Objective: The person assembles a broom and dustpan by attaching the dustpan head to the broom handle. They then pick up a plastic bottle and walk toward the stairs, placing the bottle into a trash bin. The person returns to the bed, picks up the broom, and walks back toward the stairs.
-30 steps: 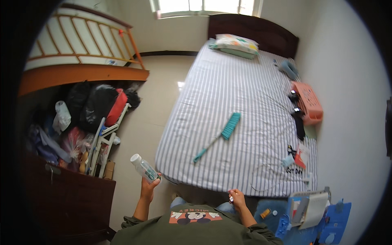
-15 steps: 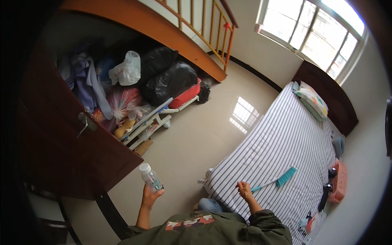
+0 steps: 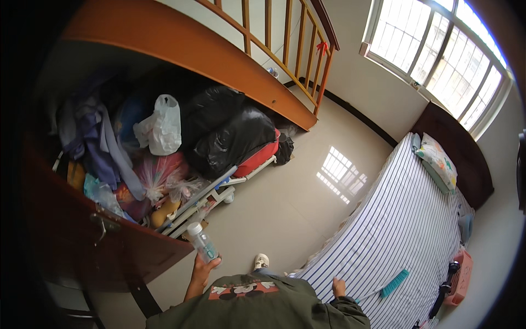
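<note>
My left hand (image 3: pixel 205 270) grips a clear bottle (image 3: pixel 206 247) with a white screw cap, tilted slightly, its fingers wrapped round the lower part. Behind the bottle lies the open floor beside the dark red door. My right hand (image 3: pixel 339 287) hovers by the near edge of the bed, fingers curled in with nothing visible in them. A bed brush (image 3: pixel 394 283) with turquoise bristles rests on the striped sheet to its right. The brush's handle runs toward my right sleeve, which hides its end.
The bed (image 3: pixel 378 225) with pillows (image 3: pixel 438 160) fills the right side, a pink basket (image 3: pixel 459 278) along its wall edge. At left the door (image 3: pixel 126 255) stands before bags (image 3: pixel 235 137) and clothes heaped under the orange staircase (image 3: pixel 181 46). My shoe (image 3: pixel 261 261) shows on the tiled floor.
The view has shifted, so the room sits lower in the picture and the brush appears nearer my right sleeve. My shoe has come into sight. The bottle stays in my left hand.
</note>
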`<state>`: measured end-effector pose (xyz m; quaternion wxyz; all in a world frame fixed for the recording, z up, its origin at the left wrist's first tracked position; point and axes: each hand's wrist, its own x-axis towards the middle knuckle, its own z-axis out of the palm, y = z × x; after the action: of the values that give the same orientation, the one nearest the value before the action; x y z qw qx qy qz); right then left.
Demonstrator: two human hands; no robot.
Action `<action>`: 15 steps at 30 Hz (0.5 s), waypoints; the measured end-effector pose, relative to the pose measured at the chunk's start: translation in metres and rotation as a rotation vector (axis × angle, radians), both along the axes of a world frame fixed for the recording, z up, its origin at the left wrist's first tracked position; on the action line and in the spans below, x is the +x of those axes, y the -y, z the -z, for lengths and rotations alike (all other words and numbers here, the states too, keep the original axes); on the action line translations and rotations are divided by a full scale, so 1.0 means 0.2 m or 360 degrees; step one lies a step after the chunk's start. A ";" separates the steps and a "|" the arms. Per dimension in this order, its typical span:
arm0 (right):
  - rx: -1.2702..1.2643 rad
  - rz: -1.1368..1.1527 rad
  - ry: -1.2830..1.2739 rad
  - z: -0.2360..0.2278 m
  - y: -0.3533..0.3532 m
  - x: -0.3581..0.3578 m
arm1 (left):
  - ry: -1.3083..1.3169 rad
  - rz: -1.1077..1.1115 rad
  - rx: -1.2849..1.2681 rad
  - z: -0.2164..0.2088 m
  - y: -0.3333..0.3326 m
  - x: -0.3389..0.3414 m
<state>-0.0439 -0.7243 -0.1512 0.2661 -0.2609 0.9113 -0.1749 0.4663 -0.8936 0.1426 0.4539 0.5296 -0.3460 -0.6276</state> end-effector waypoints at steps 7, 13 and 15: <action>-0.0587 -0.0124 0.1033 -0.60 1.44 0.20 | 0.0368 0.0414 -0.0291 -0.10 0.93 -0.27; -0.0755 -0.0237 0.1231 -0.70 2.25 0.03 | 0.0430 0.0685 -0.0474 0.04 1.72 -0.57; -0.0739 -0.0230 0.1152 -0.51 2.32 -0.15 | 0.0361 0.0732 -0.0561 0.06 1.97 -0.72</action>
<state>-0.0744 -1.1874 -0.0492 0.5143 -0.2989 0.6751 -0.4363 0.3232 -1.2867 0.1300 0.3433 0.4171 -0.6087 -0.5810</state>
